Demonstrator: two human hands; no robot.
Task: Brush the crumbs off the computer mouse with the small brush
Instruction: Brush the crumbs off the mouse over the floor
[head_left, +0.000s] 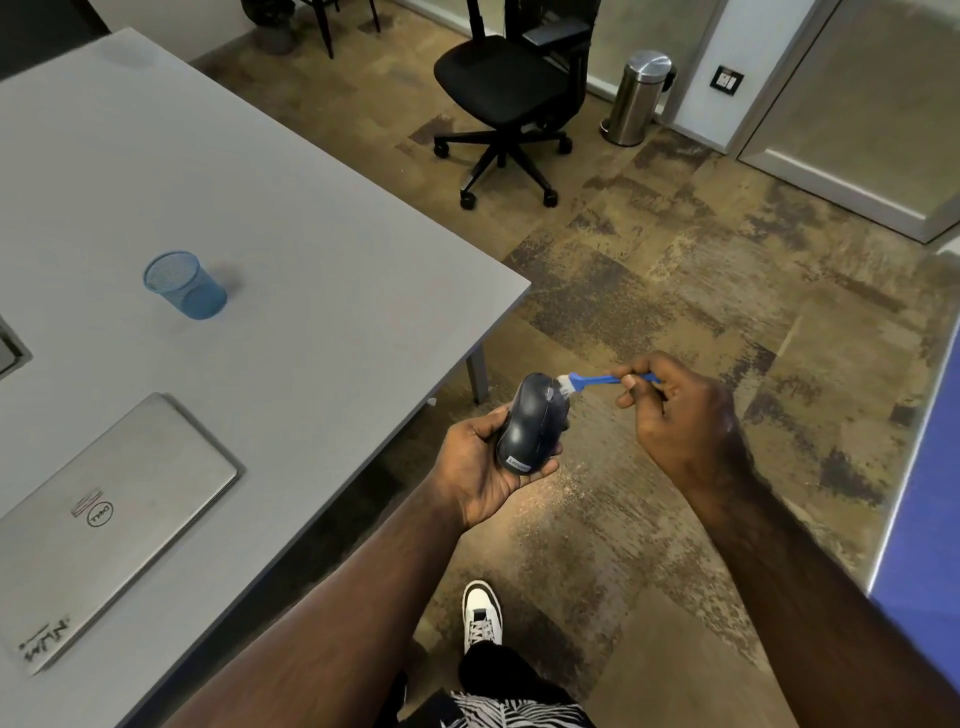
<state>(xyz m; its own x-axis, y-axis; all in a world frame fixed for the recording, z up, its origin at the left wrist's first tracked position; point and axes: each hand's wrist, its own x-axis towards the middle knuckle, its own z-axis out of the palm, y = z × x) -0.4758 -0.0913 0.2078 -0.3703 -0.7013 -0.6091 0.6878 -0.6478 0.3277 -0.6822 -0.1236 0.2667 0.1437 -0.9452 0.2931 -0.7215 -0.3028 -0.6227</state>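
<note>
My left hand (480, 462) grips a dark blue computer mouse (531, 423) from below, held over the floor just off the table's right edge. The mouse points away from me and a small label shows at its near end. My right hand (675, 415) pinches the blue handle of a small brush (597, 379). The brush's white bristles touch the far right side of the mouse. Pale specks lie on the carpet beneath the mouse.
A grey table (260, 208) fills the left, with a blue mesh cup (184, 285) and a shut silver laptop (104, 519) on it. A black office chair (509, 98) and a steel bin (636, 96) stand beyond. My white shoe (482, 616) is below.
</note>
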